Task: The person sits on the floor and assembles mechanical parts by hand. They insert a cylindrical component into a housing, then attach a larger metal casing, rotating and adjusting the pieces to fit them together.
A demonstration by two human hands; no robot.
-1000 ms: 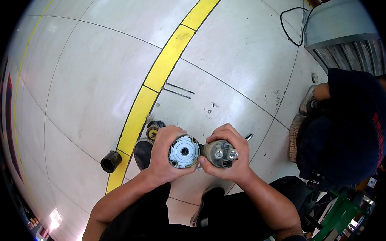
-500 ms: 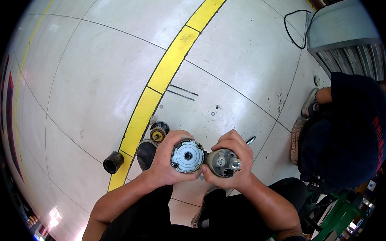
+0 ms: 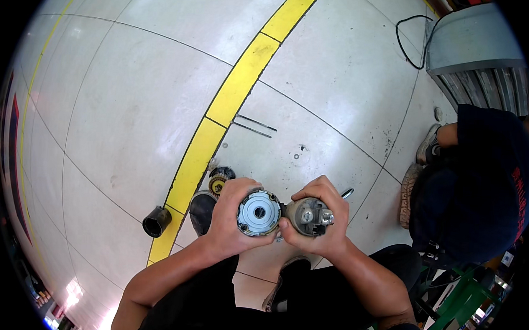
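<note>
Between my hands is a partly dismantled starter motor, its open ends facing up. My left hand (image 3: 229, 219) wraps round the wider body, where a pale grey ringed disc (image 3: 259, 212) with a dark centre hole shows. My right hand (image 3: 331, 227) grips the narrower solenoid (image 3: 307, 216), which carries metal terminals on top. The two bodies sit side by side, joined at a dark piece between them. Just beyond my left hand, an armature (image 3: 219, 183) with a copper-coloured ring stands on the floor. Farther left lies a black hollow cylinder (image 3: 156, 221), its mouth toward me.
Two long thin bolts (image 3: 255, 124) lie beyond my hands, beside the yellow floor stripe (image 3: 227, 92). Small washers (image 3: 296, 157) are scattered nearby. To the right, a person in dark clothes (image 3: 470, 186) crouches near a grey metal cabinet (image 3: 476, 41) and a green frame (image 3: 456, 303).
The whole view has shifted slightly, moving the floor things a little to the right. Both hands keep the same hold on the starter motor.
</note>
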